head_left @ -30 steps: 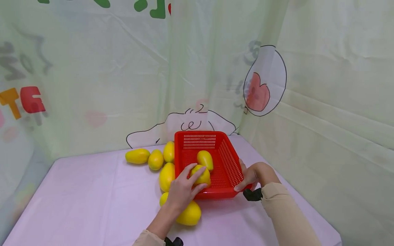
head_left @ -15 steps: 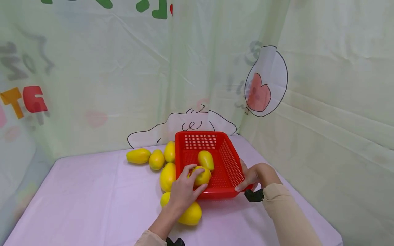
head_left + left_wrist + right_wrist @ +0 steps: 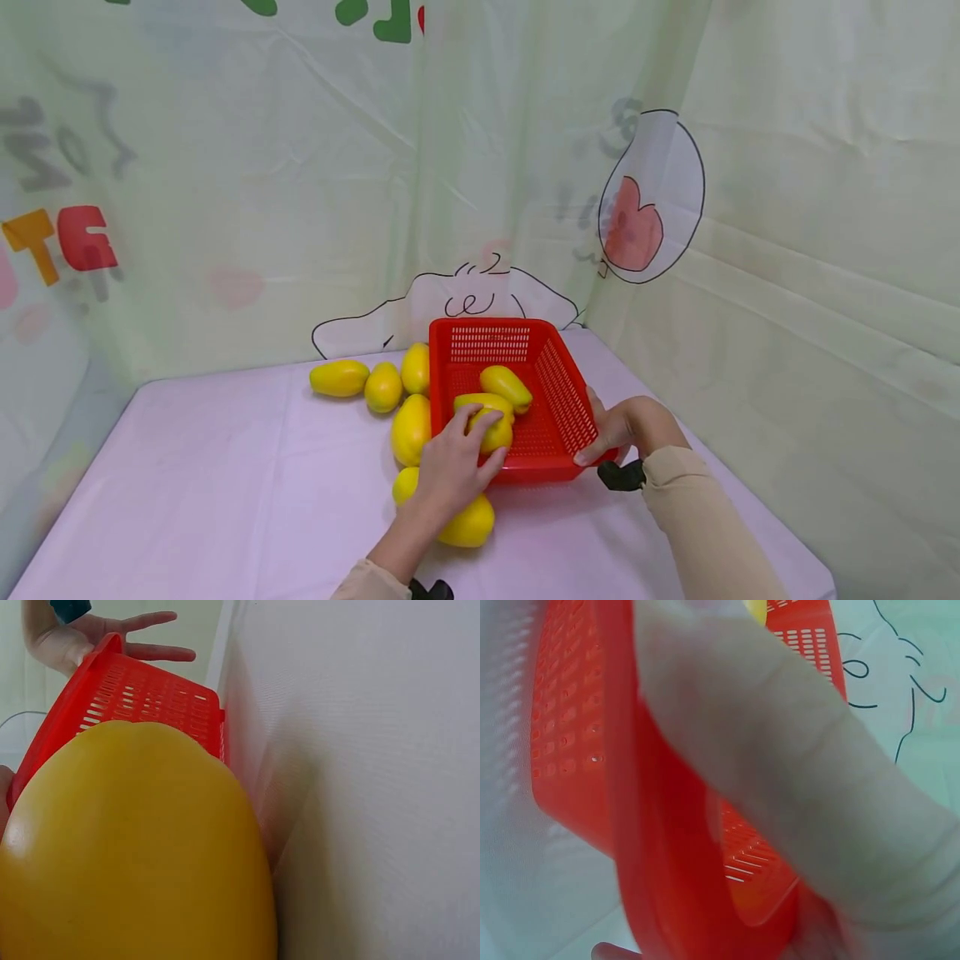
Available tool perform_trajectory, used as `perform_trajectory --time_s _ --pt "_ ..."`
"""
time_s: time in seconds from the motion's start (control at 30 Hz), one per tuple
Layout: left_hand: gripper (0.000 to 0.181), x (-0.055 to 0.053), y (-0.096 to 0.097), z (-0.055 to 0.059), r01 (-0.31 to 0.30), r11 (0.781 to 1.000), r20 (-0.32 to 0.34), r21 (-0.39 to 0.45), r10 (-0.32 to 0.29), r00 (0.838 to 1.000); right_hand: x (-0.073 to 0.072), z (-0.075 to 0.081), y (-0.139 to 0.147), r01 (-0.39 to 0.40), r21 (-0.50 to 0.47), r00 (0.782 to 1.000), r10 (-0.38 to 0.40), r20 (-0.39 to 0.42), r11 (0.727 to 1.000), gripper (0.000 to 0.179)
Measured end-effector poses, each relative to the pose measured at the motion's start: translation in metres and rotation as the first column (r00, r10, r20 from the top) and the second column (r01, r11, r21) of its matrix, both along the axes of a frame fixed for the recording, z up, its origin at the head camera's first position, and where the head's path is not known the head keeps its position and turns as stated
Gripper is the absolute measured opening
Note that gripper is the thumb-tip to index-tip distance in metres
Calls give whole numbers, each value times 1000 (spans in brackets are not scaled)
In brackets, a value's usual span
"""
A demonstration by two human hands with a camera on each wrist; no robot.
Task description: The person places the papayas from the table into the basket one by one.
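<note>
A red perforated plastic basket [image 3: 555, 367] sits tilted on the table, with yellow mangoes inside. My left hand [image 3: 453, 458] reaches over its near left rim and holds a mango [image 3: 495, 433] with curved fingers and thumb. Against that one lies a second mango [image 3: 476, 400], partly covered by the fingers. Farther back in the basket rests another mango [image 3: 506, 387]. My right hand [image 3: 618, 429] grips the basket's near right corner, thumb over the rim; in the left wrist view two of its fingers stretch out past the wall. A large mango [image 3: 142, 847] blocks much of that view.
Along the basket's left side lie more mangoes, among them one by the wall [image 3: 411, 429] and one nearest me [image 3: 467, 521]. A mango [image 3: 339, 378] lies at the far left of the row. Fabric curtains [image 3: 262, 208] stand behind and to the right of the white-covered table [image 3: 202, 483].
In the basket, the back mango has turned and shifted slightly right. The mango beside the held one now shows more from under my left fingers. My right hand keeps its hold on the corner.
</note>
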State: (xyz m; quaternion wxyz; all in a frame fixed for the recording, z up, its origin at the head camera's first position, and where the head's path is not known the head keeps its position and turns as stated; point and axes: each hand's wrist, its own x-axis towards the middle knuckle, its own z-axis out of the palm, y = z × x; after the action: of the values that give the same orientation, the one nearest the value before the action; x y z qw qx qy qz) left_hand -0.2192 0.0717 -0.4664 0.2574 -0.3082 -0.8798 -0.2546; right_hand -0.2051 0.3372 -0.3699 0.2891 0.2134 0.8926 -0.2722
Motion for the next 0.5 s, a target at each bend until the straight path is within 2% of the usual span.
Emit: perform_trajectory --time_s 0.13,0.27,0.37,0.5 --pt "47 1 0 -1 -9 1000 -4 -17 9 1000 1 2 -2 10 -7 1000 -10 6 1000 133" --pt "32 1 1 -2 -11 1000 -20 -27 10 1000 -1 2 -1 17 -5 1000 -17 16 1000 135" --pt "23 1 2 -2 -12 999 -52 -50 9 999 -3 1 0 22 6 1000 -22 19 1000 134" --pt "27 1 2 -3 -25 995 -107 -95 15 994 -3 0 1 29 18 999 -29 25 999 133"
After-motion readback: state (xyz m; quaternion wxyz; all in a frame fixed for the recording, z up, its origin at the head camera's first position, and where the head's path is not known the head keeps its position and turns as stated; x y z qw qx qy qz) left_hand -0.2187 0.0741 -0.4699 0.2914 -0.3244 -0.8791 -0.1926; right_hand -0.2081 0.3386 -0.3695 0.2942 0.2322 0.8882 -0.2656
